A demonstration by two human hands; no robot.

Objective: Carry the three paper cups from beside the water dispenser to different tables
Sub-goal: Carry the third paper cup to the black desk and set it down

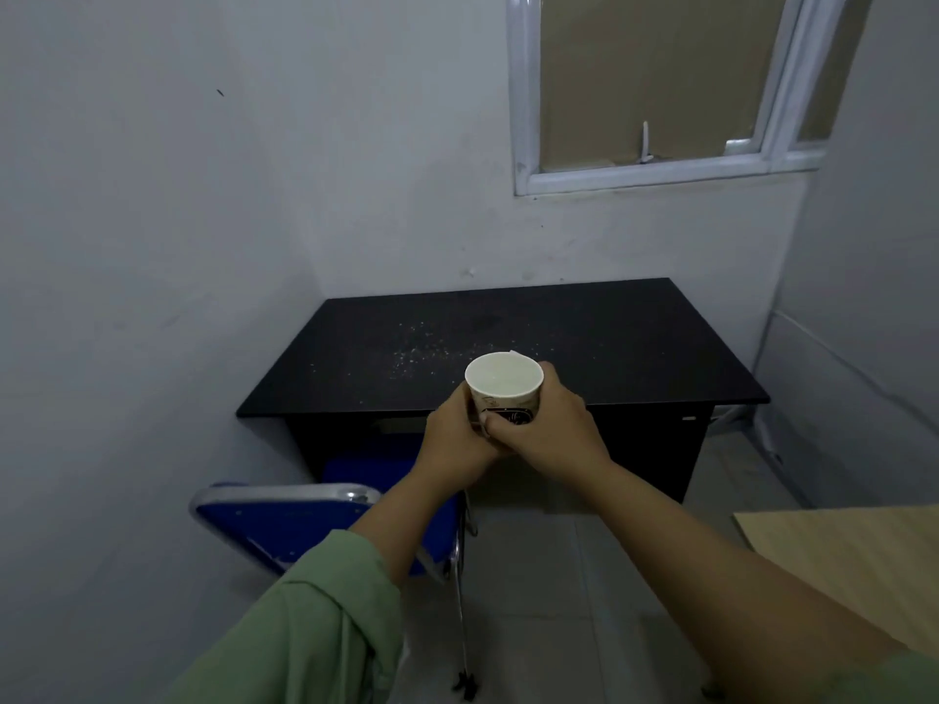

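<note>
Grip: left hand and right hand are clasping the cup, upright.
Cup: hovering over the desk front edge.
Risk: squeezing or tilting is likely spilling liquid; chair is crowding the approach.

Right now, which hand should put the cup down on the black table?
Probably the right hand. It wraps more of the paper cup and has open black table beyond it. The left hand only steadies the other side, above the blue chair.
</note>
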